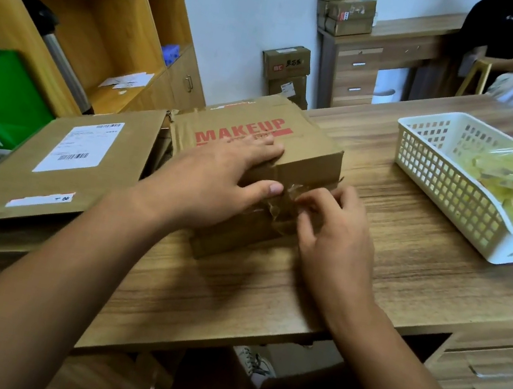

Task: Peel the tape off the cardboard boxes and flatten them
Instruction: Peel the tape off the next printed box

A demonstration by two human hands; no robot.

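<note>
Directly under the flat left hand (217, 177) sits the brown cardboard box printed with red MAKEUP lettering (309, 155), near the middle of the wood-grain desk (405, 270). Its near face carries a crinkled strip of clear tape (285, 199), partly lifted and bunched between the two hands. Straight left fingers press the lid, with the thumb stretched along the front edge beside the tape. The right hand (332, 237) rests at the box's near right corner, fingers curled, fingertips pinching the loose tape. A flattened brown carton with a white label (49, 166) lies to the left. A white slotted plastic basket (428, 175) stands well apart on the right.
</note>
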